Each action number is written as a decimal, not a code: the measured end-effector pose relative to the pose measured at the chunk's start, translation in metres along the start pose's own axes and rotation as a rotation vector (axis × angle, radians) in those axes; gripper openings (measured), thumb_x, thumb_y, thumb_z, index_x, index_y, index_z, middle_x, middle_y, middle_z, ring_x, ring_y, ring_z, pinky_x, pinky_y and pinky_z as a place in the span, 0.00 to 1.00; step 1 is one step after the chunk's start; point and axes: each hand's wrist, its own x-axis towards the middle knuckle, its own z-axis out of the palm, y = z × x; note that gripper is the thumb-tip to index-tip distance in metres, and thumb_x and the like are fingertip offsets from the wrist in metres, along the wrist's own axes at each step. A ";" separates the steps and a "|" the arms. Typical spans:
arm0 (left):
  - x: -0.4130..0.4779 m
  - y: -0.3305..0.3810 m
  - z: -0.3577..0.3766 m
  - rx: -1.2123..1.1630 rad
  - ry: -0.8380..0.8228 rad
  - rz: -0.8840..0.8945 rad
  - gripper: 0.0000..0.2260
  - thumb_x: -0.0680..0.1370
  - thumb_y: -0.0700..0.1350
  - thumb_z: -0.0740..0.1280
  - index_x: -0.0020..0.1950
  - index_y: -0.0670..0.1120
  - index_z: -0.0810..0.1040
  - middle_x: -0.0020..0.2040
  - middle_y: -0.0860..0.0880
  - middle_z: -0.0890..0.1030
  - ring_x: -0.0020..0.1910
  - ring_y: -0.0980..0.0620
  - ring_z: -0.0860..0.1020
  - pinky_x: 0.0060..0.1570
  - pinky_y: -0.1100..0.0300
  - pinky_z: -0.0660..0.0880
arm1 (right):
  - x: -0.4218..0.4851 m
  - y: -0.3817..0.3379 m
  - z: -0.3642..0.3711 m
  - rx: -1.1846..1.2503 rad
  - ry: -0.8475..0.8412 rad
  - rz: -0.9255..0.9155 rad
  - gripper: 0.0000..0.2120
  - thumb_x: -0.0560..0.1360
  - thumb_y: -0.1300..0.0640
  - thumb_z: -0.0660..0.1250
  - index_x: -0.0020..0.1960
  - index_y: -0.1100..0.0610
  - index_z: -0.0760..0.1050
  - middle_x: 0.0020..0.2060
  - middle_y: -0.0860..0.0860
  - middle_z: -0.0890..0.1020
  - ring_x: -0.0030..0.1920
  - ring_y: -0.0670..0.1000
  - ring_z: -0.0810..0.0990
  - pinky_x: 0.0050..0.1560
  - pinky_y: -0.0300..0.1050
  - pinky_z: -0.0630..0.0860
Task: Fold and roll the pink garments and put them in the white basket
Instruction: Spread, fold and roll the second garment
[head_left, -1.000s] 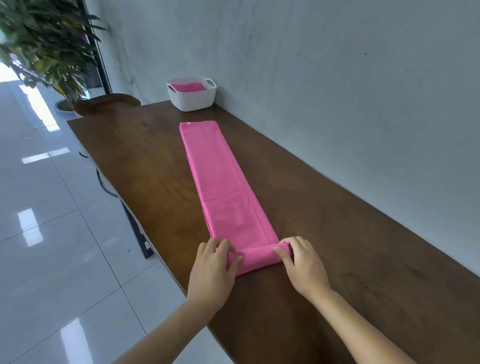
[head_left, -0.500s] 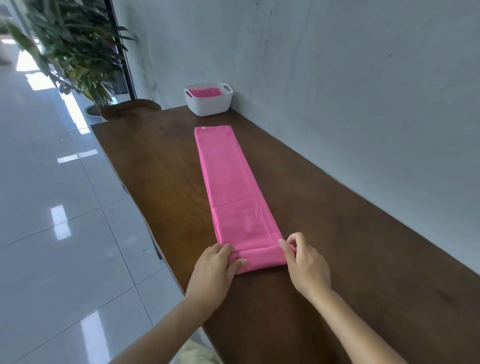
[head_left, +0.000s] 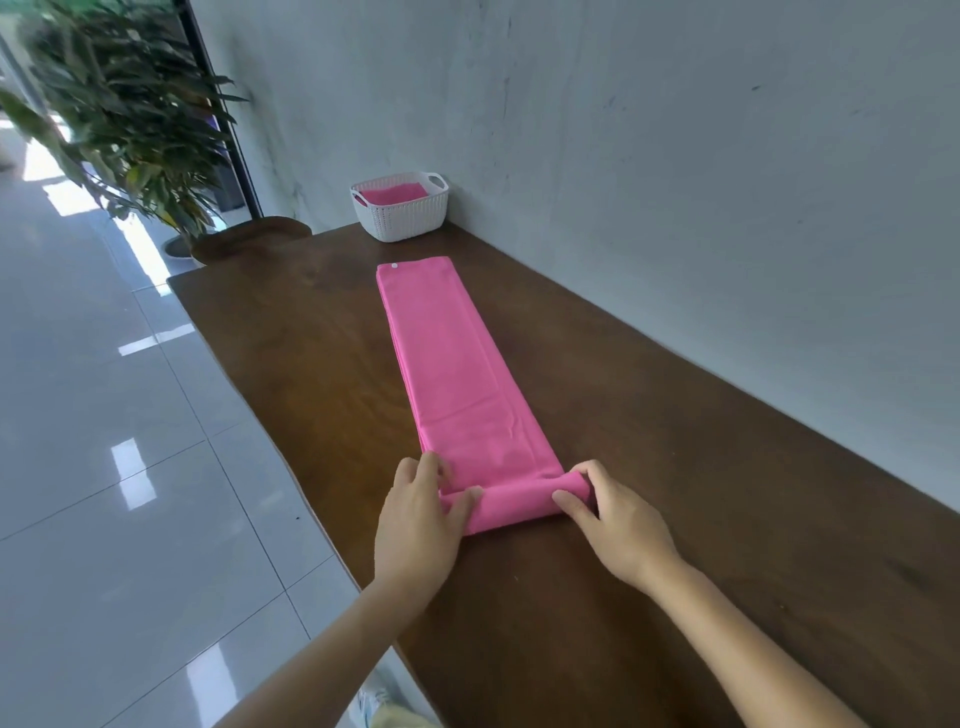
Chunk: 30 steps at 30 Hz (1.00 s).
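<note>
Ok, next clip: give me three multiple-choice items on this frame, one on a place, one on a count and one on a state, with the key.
1. Where does the white basket stand?
A. at the far end of the table, by the wall
B. on the floor
C. on a chair

2. How many hands grip the pink garment?
A. none
B. one
C. two

3. What state is that garment in?
A. fully rolled
B. a long folded strip, rolled only at the near end
C. spread out unfolded

Key:
1 A: the basket sits on the far tabletop beside the wall.
2 C: the left hand and the right hand each hold one end of the roll.
3 B: most of the strip lies flat beyond the small roll.
</note>
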 end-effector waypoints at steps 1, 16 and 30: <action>-0.001 -0.001 0.001 0.041 0.030 0.068 0.11 0.79 0.58 0.68 0.54 0.54 0.72 0.52 0.57 0.73 0.48 0.57 0.74 0.46 0.64 0.75 | 0.004 -0.002 -0.002 0.022 -0.020 0.022 0.22 0.77 0.30 0.53 0.62 0.43 0.67 0.48 0.40 0.78 0.41 0.37 0.75 0.33 0.34 0.67; -0.004 -0.041 -0.016 0.119 -0.110 0.325 0.14 0.82 0.57 0.62 0.66 0.54 0.75 0.59 0.57 0.76 0.58 0.57 0.72 0.58 0.65 0.71 | 0.022 -0.025 -0.003 0.071 -0.194 0.119 0.28 0.75 0.25 0.52 0.47 0.50 0.70 0.40 0.46 0.81 0.41 0.47 0.81 0.37 0.42 0.72; 0.016 -0.056 -0.054 -0.118 -0.497 -0.064 0.13 0.79 0.59 0.66 0.55 0.53 0.80 0.51 0.52 0.81 0.50 0.53 0.80 0.48 0.59 0.80 | -0.023 -0.038 0.036 0.088 0.154 -0.229 0.29 0.78 0.29 0.49 0.67 0.46 0.72 0.61 0.37 0.68 0.57 0.39 0.74 0.46 0.26 0.69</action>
